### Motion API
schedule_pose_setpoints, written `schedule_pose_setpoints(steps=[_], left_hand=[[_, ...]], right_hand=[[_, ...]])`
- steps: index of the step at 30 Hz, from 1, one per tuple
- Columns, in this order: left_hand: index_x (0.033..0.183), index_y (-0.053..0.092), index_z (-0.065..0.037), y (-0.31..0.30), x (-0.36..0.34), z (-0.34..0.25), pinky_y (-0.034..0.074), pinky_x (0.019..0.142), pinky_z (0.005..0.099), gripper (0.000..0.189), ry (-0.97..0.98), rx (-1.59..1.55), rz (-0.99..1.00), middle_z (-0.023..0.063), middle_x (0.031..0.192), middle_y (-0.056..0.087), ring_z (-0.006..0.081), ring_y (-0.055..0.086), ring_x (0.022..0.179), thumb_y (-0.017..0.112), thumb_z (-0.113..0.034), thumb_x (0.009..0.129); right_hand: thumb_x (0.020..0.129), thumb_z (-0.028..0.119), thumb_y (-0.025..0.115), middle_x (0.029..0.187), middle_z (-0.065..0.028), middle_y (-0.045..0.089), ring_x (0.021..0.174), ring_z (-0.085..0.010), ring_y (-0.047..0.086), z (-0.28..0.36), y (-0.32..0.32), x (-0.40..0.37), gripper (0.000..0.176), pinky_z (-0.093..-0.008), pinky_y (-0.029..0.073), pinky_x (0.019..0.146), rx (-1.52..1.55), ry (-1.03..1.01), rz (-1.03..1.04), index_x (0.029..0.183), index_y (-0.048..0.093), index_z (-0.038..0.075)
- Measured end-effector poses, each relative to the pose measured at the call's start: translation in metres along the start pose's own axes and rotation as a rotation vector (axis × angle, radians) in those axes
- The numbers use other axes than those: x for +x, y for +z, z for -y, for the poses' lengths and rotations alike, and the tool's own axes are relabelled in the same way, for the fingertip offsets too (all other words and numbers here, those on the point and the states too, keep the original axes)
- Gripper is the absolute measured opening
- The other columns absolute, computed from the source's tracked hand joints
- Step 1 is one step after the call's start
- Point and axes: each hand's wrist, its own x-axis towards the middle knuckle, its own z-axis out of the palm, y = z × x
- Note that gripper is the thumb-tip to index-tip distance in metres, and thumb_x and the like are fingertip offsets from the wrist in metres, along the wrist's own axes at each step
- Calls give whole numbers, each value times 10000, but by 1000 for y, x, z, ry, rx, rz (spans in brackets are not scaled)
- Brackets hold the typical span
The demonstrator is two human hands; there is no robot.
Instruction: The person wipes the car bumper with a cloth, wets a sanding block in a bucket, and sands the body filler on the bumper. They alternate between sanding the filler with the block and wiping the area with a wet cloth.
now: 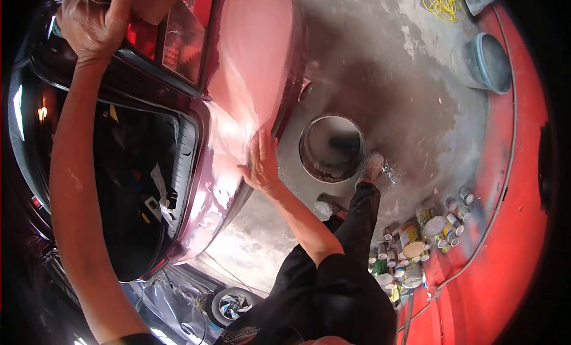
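Note:
My right hand [262,165] lies flat on the lower edge of a car's rear side panel [250,59], fingers spread and thumb apart. Dull pinkish patches with pale smears cover this panel beside the red tail light [181,41]. At the upper left, my left hand [89,27] is bent over the dark bodywork, its thumb stretched toward the frame's top edge. A bluish bit shows at its fingers; what it grips is too hidden to name. Below the left hand is the dark opening [131,184] at the car's rear.
A round open drum [331,149] stands by my feet. Paint cans [412,238] cluster on the floor near a red car body [505,226]. A bucket [491,62] and a coiled yellow cord [443,3] are at the upper right. A wheel [232,304] lies at the bottom.

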Motion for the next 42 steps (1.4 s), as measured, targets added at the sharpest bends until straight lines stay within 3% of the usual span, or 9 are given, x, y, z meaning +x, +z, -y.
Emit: schedule_pose_setpoints(steps=[3, 7, 9, 11, 13, 17, 23, 33, 42], left_hand=[[1014, 724, -2, 9, -9, 25, 515, 768, 468, 306, 44, 195, -79, 183, 916, 735, 383, 686, 803, 639, -291, 956], [1009, 728, -16, 14, -3, 13, 498, 809, 481, 304, -49, -111, -131, 183, 933, 732, 384, 674, 834, 654, -301, 936], [1041, 722, 2, 7, -7, 24, 520, 790, 484, 337, 4, 109, -92, 203, 973, 732, 397, 689, 866, 663, -310, 928], [1065, 718, 10, 13, -9, 27, 530, 793, 483, 348, 2, 1, -111, 213, 1000, 731, 405, 694, 885, 664, -304, 925], [1081, 714, 14, 8, -8, 23, 533, 812, 482, 355, -14, 72, -85, 217, 1016, 729, 411, 698, 898, 665, -300, 923], [1092, 711, 17, 19, -10, 28, 538, 831, 475, 365, 8, -14, -198, 218, 1027, 728, 411, 703, 921, 666, -305, 926], [1085, 700, 30, 18, -9, 12, 551, 806, 447, 386, -82, -160, -205, 209, 981, 739, 378, 723, 891, 676, -326, 937], [1064, 707, 25, 10, -3, 10, 551, 764, 446, 324, 2, 4, -146, 213, 956, 730, 389, 714, 833, 662, -268, 933], [1048, 744, -46, 3, 3, 20, 517, 794, 485, 371, -16, 78, -70, 179, 972, 737, 391, 686, 868, 693, -353, 845]], right_hand=[[869, 493, 724, 1700, -347, 107, 1573, -526, 157, -6, -36, 59, 1104, -744, 144, 1211, -107, 31, 177, 1623, 185, -107], [892, 520, 702, 1711, -263, 205, 1585, -429, 212, -24, -87, 228, 1023, -701, 195, 1224, -260, -250, -36, 1610, 287, -78], [908, 521, 667, 1711, -237, 237, 1576, -416, 247, -33, -93, 306, 973, -686, 227, 1217, -305, -324, -150, 1598, 325, -74], [974, 314, 670, 1646, -284, 337, 1500, -458, 369, -34, -111, 360, 857, -608, 347, 1185, -312, -397, -329, 1642, 253, -23], [1005, 373, 605, 1690, -255, 275, 1554, -443, 281, -36, -110, 381, 839, -647, 269, 1213, -268, -291, -246, 1643, 238, -28], [1015, 394, 609, 1717, -229, 236, 1598, -420, 191, -36, -110, 346, 850, -634, 159, 1263, -270, -381, -256, 1646, 224, -26], [909, 519, 656, 1697, -248, 265, 1559, -438, 288, -27, -86, 229, 935, -694, 251, 1201, -188, -283, -95, 1576, 374, -73], [948, 496, 637, 1715, -302, 144, 1576, -522, 158, -12, -49, 104, 1004, -716, 143, 1224, -50, -45, 17, 1645, 184, -66], [1023, 430, 568, 1687, -305, 233, 1555, -485, 244, -23, -89, 346, 802, -721, 227, 1189, -243, -95, -295, 1580, 326, -94]])
